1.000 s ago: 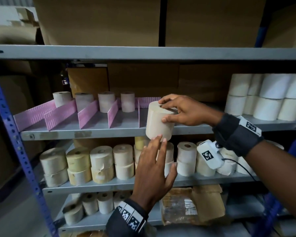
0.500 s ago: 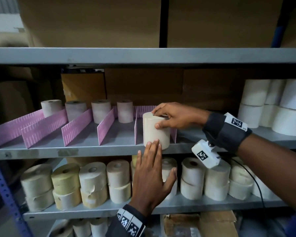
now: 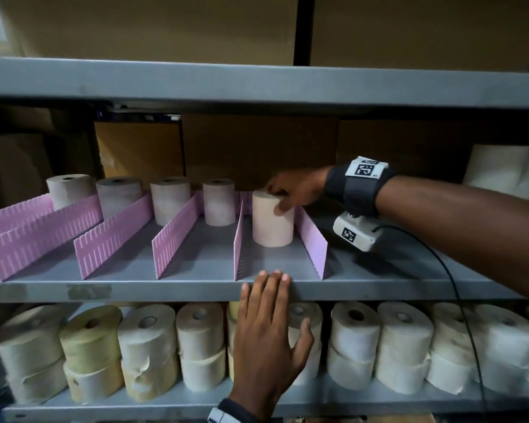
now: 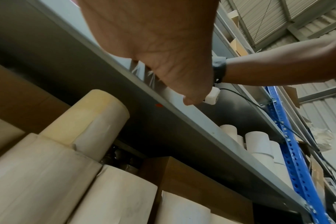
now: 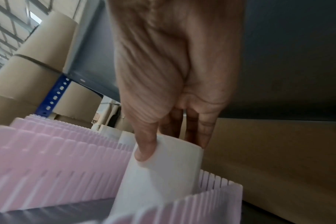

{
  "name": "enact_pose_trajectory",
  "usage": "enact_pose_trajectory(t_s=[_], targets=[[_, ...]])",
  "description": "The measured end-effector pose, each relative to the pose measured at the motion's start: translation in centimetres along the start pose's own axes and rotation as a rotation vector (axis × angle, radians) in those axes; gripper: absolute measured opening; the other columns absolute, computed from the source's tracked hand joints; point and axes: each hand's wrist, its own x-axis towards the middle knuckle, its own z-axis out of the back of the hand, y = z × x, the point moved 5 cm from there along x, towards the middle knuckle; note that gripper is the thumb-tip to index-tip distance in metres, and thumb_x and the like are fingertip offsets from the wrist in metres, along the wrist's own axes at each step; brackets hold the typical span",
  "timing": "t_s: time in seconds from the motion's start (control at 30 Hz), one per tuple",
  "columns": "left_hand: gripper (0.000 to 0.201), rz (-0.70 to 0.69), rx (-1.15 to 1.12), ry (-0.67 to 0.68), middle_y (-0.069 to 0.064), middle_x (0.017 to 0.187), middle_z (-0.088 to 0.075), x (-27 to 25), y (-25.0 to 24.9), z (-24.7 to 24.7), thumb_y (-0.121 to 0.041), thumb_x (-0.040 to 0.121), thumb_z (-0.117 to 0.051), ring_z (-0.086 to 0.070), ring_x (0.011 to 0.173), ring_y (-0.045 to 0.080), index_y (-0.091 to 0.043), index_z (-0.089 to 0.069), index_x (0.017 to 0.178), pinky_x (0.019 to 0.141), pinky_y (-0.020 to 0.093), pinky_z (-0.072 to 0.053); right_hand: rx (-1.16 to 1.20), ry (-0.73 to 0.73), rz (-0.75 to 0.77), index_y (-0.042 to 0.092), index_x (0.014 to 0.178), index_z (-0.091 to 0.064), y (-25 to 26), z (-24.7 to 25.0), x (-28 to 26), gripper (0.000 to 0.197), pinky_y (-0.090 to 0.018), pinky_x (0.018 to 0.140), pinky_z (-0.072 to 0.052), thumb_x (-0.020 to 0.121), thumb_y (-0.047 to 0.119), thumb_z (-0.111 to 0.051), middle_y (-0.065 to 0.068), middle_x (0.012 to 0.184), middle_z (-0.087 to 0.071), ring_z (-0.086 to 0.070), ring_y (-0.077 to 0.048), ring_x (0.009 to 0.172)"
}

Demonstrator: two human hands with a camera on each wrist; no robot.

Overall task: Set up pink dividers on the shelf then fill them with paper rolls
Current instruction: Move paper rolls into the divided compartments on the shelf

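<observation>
Several pink dividers point(image 3: 177, 238) stand in a row on the grey middle shelf point(image 3: 196, 286), and a paper roll sits at the back of each lane. My right hand point(image 3: 283, 196) grips the top of a pale paper roll point(image 3: 272, 222) that stands in the rightmost lane, between two dividers. In the right wrist view my thumb point(image 5: 146, 145) presses the roll point(image 5: 163, 169) with my fingers behind its rim. My left hand point(image 3: 268, 325) lies flat with straight fingers, its fingertips point(image 3: 274, 274) on the shelf's front edge below that lane.
Stacked paper rolls point(image 3: 147, 349) fill the lower shelf. More white rolls point(image 3: 507, 172) stand at the right end of the middle shelf. Brown cartons point(image 3: 257, 148) line the back. A cable point(image 3: 452, 288) hangs from my right wrist. A blue upright point(image 4: 291, 151) stands on the right.
My right hand has carried the roll from the shelf's front edge back into the rightmost lane and set it upright. My left hand let go of the roll and now touches the shelf edge.
</observation>
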Motion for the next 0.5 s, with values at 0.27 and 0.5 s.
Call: enact_pose_trajectory(t_s=[0.27, 0.5], targets=[[0.071, -0.015, 0.021, -0.054, 0.004, 0.155, -0.048, 0.0, 0.2, 0.0, -0.041, 0.084, -0.064, -0.037, 0.150, 0.024, -0.008, -0.053, 0.146, 0.119, 0.051, -0.033, -0.121, -0.075, -0.033, -0.002, 0.127, -0.059, -2.0, 0.2, 3.2, 0.046, -0.045, 0.099, -0.047, 0.095, 0.030, -0.064, -0.018, 0.129, -0.062, -0.060, -0.035, 0.114], [0.069, -0.009, 0.030, -0.092, 0.003, 0.155, -0.049, 0.1, 0.1, 0.0, -0.041, 0.084, -0.065, -0.039, 0.148, 0.024, -0.009, -0.056, 0.144, 0.118, 0.051, -0.034, -0.148, -0.113, -0.021, -0.002, 0.121, -0.061, -3.1, 0.4, 5.1, 0.043, -0.044, 0.093, -0.049, 0.093, 0.030, -0.067, -0.018, 0.119, -0.064, -0.061, -0.033, 0.105]])
